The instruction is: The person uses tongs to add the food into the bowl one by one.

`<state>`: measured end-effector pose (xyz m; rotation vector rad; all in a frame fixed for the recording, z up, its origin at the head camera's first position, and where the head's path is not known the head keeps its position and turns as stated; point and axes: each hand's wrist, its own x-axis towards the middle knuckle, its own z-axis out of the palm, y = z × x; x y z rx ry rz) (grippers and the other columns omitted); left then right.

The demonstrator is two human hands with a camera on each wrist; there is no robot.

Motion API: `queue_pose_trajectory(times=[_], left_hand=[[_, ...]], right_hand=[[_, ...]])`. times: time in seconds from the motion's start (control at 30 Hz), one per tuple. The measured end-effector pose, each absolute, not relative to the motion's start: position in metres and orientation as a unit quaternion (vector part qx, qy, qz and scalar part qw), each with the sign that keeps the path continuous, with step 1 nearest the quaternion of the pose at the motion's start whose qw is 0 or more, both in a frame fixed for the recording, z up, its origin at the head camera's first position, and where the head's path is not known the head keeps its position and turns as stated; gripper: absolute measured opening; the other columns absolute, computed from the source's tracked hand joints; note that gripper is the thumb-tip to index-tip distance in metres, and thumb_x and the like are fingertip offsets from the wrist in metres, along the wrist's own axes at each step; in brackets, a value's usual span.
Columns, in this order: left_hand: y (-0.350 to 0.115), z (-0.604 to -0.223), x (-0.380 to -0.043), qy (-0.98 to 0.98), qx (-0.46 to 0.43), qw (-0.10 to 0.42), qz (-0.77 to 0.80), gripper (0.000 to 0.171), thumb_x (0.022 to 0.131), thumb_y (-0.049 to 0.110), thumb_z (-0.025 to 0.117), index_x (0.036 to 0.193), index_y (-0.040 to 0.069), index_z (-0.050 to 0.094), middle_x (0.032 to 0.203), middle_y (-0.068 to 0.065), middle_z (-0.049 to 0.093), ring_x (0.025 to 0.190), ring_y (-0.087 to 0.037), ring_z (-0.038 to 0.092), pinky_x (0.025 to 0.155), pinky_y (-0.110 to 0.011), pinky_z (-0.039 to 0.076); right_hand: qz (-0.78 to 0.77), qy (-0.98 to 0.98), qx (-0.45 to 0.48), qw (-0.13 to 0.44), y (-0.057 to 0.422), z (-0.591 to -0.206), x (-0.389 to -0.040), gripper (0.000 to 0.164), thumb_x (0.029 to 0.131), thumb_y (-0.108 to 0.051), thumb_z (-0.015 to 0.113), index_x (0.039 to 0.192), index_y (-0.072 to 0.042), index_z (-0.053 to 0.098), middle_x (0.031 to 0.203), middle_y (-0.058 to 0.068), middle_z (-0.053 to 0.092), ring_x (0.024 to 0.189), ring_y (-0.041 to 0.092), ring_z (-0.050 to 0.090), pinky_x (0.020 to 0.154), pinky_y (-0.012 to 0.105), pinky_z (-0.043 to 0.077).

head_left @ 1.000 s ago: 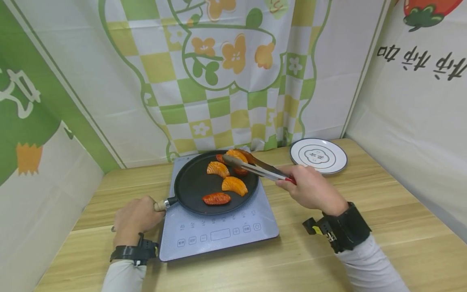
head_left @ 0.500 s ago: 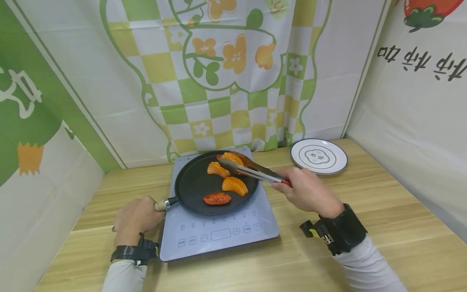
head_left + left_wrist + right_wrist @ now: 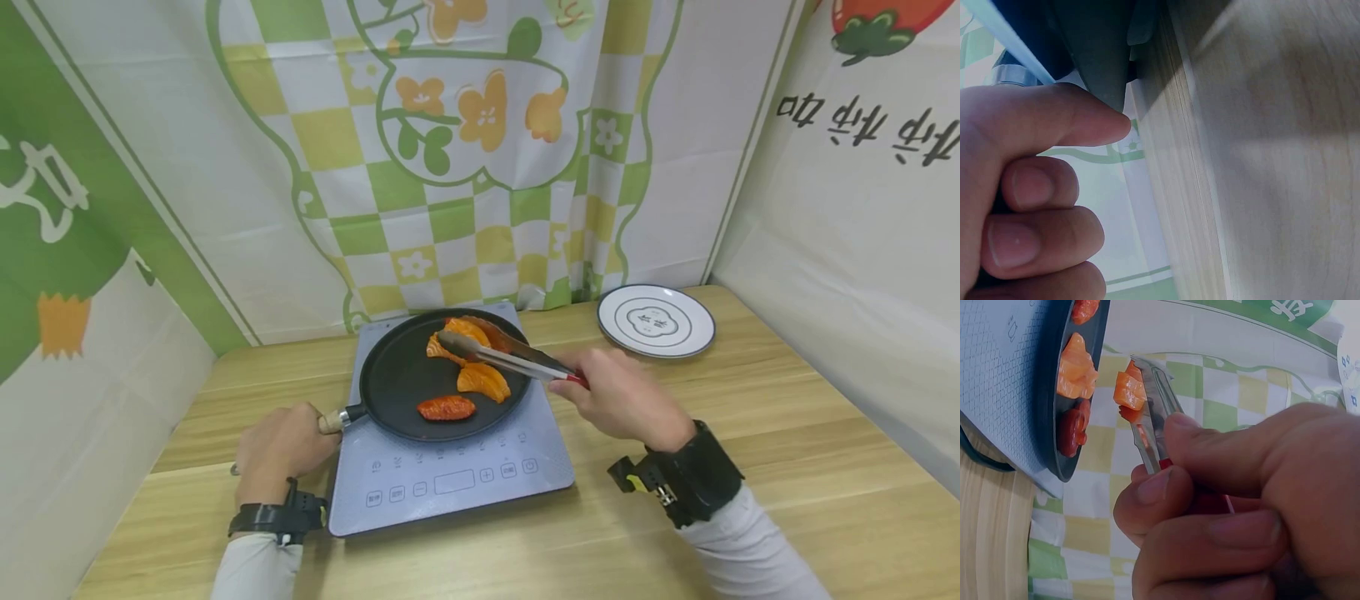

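In the head view my left hand (image 3: 277,450) grips the wooden handle (image 3: 328,423) of a flat black frying pan (image 3: 397,375). The left wrist view shows its curled fingers (image 3: 1044,244). My right hand (image 3: 626,398) holds metal tongs (image 3: 517,363) with red on the grip, reaching over the pan's far right part. Between the tong tips is an orange piece of salmon (image 3: 1129,390), raised off the pan in the right wrist view. Other salmon pieces (image 3: 483,382) and a red, wing-shaped piece (image 3: 446,407) lie in the pan. The tongs partly hide the food at the far side.
The pan stands on a grey induction cooker (image 3: 450,492) with printed touch keys, on a wooden table (image 3: 585,550). A white plate (image 3: 656,322) with a dark rim lies at the back right. Behind hangs a checked curtain (image 3: 427,250).
My right hand and the tongs have moved left, carrying the salmon piece over the one at the pan's far middle. My left hand has stayed on the handle.
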<state>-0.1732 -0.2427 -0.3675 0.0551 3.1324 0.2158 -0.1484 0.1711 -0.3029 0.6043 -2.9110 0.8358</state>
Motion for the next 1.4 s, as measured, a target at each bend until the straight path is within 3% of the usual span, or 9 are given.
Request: queue_pose_trajectory(times=[0.87, 1.13, 1.4], left_hand=[[-0.243, -0.367, -0.173, 0.998, 0.017, -0.004, 0.068, 0.035, 0.083, 0.041, 0.054, 0.059, 0.016, 0.044, 0.056, 0.0, 0.042, 0.053, -0.019, 0.042, 0.046, -0.034, 0.03], [-0.242, -0.366, -0.174, 0.997, 0.017, 0.0, 0.07, 0.035, 0.083, 0.04, 0.054, 0.06, 0.016, 0.044, 0.057, 0.0, 0.043, 0.053, -0.018, 0.042, 0.046, -0.034, 0.03], [-0.243, -0.366, -0.174, 0.997, 0.017, 0.004, 0.07, 0.035, 0.083, 0.041, 0.054, 0.061, 0.016, 0.044, 0.058, -0.001, 0.044, 0.054, -0.019, 0.043, 0.046, -0.034, 0.031]], right_hand=[[0.249, -0.95, 0.189, 0.006, 0.148, -0.307, -0.147, 0.018, 0.092, -0.033, 0.06, 0.107, -0.024, 0.061, 0.059, -0.004, 0.043, 0.048, 0.01, 0.042, 0.044, 0.027, 0.033], [0.251, -0.949, 0.189, 0.013, 0.142, -0.308, -0.147, 0.029, 0.091, -0.032, 0.062, 0.118, -0.02, 0.061, 0.062, -0.004, 0.046, 0.049, 0.01, 0.043, 0.044, 0.027, 0.035], [0.225, -0.951, 0.21, 0.038, 0.133, -0.314, -0.149, 0.046, 0.091, -0.034, 0.062, 0.13, -0.009, 0.055, 0.066, -0.003, 0.046, 0.05, 0.008, 0.043, 0.047, 0.026, 0.036]])
